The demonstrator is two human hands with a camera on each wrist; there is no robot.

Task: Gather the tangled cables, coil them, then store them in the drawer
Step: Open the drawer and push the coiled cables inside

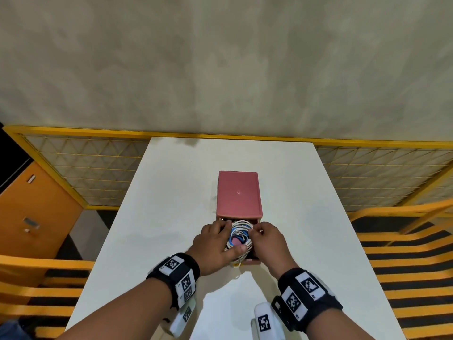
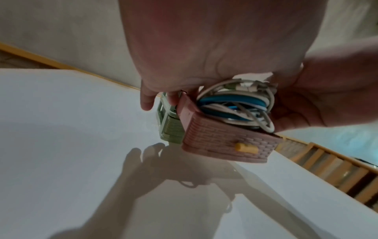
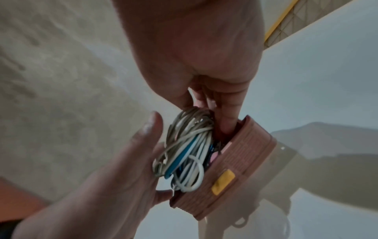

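Note:
A pink drawer unit (image 1: 238, 192) stands mid-table, its top drawer (image 1: 252, 260) pulled out toward me. A coil of white and blue cables (image 1: 240, 229) sits in the drawer, rising above its rim. My left hand (image 1: 226, 239) grips the coil from the left, thumb across its near side. My right hand (image 1: 253, 232) pinches the coil's right edge. In the left wrist view the coil (image 2: 231, 106) bulges over the brick-patterned drawer front (image 2: 220, 137) with its yellow handle (image 2: 246, 148). In the right wrist view my right fingers (image 3: 225, 119) reach down between coil (image 3: 188, 148) and drawer wall (image 3: 241, 161).
The white table (image 1: 171, 192) ends at a yellow mesh fence (image 1: 85, 168) along the far edge. An orange cabinet (image 1: 31, 212) stands at the left. Yellow slatted benches (image 1: 404, 253) flank both sides. A green frame (image 2: 169, 127) shows under the pink drawer.

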